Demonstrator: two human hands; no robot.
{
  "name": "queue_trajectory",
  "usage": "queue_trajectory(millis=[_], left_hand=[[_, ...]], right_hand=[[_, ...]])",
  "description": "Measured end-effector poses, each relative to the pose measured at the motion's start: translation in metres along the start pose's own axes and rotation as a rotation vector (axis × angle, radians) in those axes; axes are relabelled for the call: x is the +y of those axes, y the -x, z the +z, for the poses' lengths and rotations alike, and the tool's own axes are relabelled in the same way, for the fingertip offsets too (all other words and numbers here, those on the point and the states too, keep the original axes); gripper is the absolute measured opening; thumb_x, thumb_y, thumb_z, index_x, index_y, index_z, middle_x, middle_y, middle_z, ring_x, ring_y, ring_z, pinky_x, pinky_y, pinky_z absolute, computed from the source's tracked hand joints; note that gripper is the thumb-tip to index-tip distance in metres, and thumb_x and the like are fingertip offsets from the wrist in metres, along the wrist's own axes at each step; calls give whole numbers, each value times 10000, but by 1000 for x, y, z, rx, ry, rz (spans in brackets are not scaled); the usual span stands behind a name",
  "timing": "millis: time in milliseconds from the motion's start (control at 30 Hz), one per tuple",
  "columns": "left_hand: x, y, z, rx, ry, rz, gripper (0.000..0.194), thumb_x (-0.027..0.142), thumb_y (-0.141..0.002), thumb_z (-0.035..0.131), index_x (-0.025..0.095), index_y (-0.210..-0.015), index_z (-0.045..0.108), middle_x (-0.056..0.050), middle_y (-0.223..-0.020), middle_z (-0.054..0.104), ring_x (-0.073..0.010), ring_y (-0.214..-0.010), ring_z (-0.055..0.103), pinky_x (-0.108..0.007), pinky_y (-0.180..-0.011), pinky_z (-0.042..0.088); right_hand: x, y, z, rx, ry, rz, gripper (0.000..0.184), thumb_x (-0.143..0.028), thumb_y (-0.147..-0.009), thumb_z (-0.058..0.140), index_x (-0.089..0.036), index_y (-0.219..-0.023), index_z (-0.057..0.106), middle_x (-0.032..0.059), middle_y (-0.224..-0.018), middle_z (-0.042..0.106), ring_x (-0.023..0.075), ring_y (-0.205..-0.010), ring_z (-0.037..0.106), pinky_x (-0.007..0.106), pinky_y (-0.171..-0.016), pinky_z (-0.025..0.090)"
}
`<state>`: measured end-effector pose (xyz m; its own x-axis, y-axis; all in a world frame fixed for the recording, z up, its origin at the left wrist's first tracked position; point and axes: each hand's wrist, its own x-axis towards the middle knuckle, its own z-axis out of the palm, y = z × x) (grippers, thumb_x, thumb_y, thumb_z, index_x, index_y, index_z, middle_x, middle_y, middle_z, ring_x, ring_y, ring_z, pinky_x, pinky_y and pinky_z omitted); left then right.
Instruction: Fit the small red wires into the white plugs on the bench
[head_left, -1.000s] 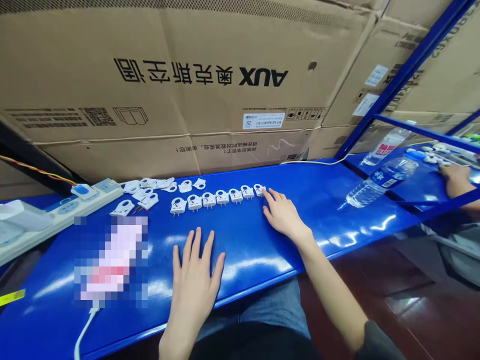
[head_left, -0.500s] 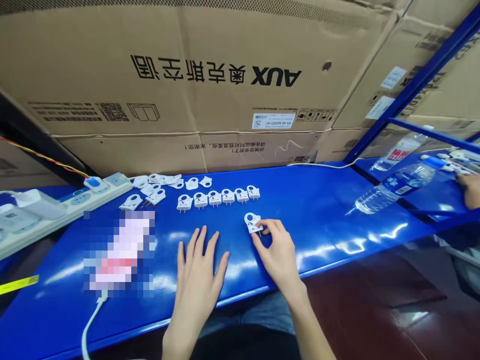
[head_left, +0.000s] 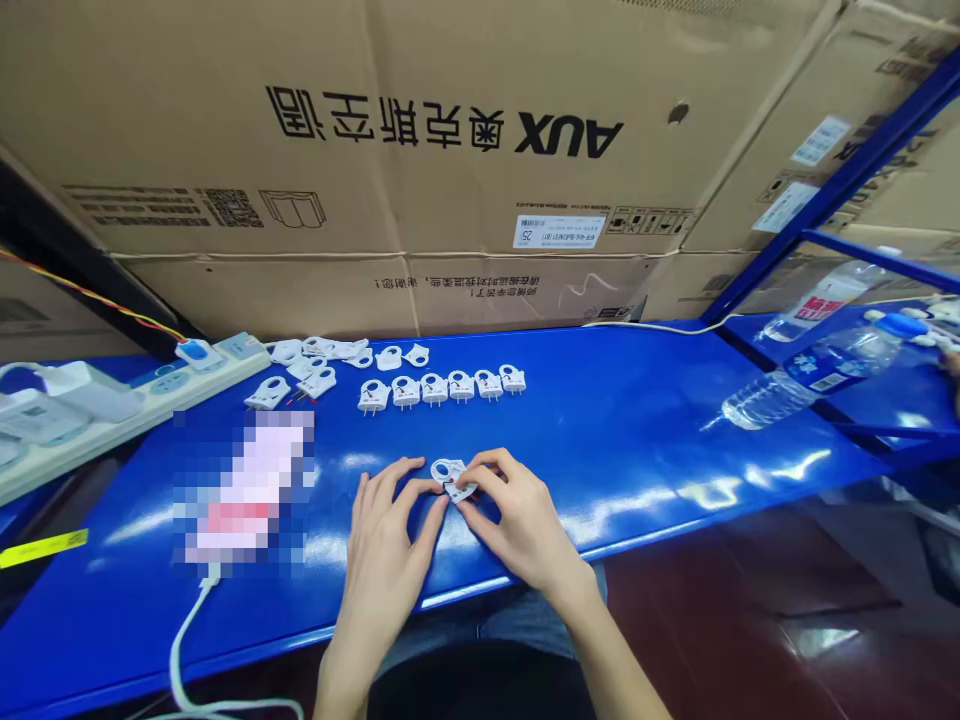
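Observation:
A white plug (head_left: 451, 474) with a ring-shaped handle lies between my two hands, low over the blue shelf (head_left: 630, 440). My right hand (head_left: 517, 505) grips it from the right with thumb and fingers. From the left, my left hand (head_left: 394, 525) brings its thumb and index fingertips together at the plug's edge, the other fingers bent on the shelf. The plug's prongs are hidden by the fingers. Beyond the hands, several similar white plugs (head_left: 433, 388) stand in a row, rings away from me and prongs toward me.
A loose heap of white plugs and covers (head_left: 315, 360) lies at the back left, beside a power strip (head_left: 187, 388). A blurred-out device (head_left: 251, 490) with a white cable (head_left: 177, 640) is nearer. Two water bottles (head_left: 814, 375) lie right, by a blue post (head_left: 802, 210); cardboard boxes (head_left: 450, 190) stand behind.
My right hand has carried the plug left and nearer to me. My left hand, flat with spread fingers before, has curled and moved its thumb and index finger to the plug.

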<state>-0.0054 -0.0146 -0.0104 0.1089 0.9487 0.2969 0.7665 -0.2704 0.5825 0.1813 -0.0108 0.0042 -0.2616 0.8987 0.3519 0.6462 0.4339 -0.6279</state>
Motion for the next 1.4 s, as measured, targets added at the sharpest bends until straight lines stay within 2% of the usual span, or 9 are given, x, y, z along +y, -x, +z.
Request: queue_trajectory(millis=[533, 800, 900, 1000, 1067, 1167, 1267, 1400], left_hand=[[5, -2, -8, 92, 156, -46, 192, 413, -942, 583, 274, -897, 709, -30, -1145, 724, -252, -1111, 673, -585, -1242, 269], [7, 0, -12, 73, 194, -67, 181, 385, -929, 587, 265, -842, 690, -21, -1111, 740, -236, -1068, 688, -573, -1249, 272], [6, 1, -10, 98, 159, -123, 207, 412, -932, 584, 265, -843, 699, -39, -1145, 718, -265, -1101, 657, -585, -1191, 361], [3, 1, -6, 103, 55, -143, 219, 412, -942, 566, 265, -872, 713, -72, -1215, 667, -321, -1190, 582, -583, -1074, 464], [-1, 1, -3, 108, -9, -106, 224, 404, -949, 549, 259, -899, 712, -93, -1240, 636, -344, -1215, 548, -580, -1043, 478], [-4, 1, 1, 117, -69, -39, 232, 417, -951, 542, 251, -920, 701, -106, -1240, 615, -350, -1192, 545, -579, -1031, 476], [-1, 1, 0, 120, -87, -57, 236, 411, -966, 517, 244, -937, 682, -110, -1257, 602, -352, -1212, 532, -560, -1018, 485], [5, 2, -2, 113, -52, -92, 186, 373, -961, 520, 246, -979, 655, -101, -1257, 610, -337, -1224, 535, -531, -1014, 491]], right_hand=[[-4, -1, -3, -23, -14, 10, 147, -276, -965, 687, -266, -1108, 657, 40, -1110, 654, 205, -1024, 661, 347, -888, 554], [0, -1, -4, 82, -11, 83, 118, -258, -961, 649, -261, -1077, 673, 48, -1120, 655, 183, -894, 691, 321, -813, 569], [15, -7, -19, 167, 58, 143, 120, -280, -950, 627, -249, -1058, 671, 55, -1108, 660, 182, -832, 687, 326, -780, 566], [40, -23, -47, 220, 225, 224, 140, -306, -939, 620, -248, -1053, 676, 52, -1099, 675, 197, -842, 682, 325, -754, 536], [57, -39, -68, 252, 357, 274, 158, -324, -933, 632, -251, -1064, 679, 52, -1106, 681, 208, -875, 677, 314, -738, 504], [80, -66, -91, 177, 546, 320, 179, -344, -949, 617, -251, -1093, 671, 67, -1112, 682, 234, -939, 665, 294, -703, 455], [96, -86, -97, 55, 623, 376, 189, -359, -960, 616, -248, -1106, 664, 70, -1112, 677, 223, -916, 665, 279, -673, 418], [110, -93, -88, -1, 623, 391, 192, -378, -978, 603, -234, -1092, 660, 72, -1037, 691, 211, -855, 665, 270, -648, 404]])
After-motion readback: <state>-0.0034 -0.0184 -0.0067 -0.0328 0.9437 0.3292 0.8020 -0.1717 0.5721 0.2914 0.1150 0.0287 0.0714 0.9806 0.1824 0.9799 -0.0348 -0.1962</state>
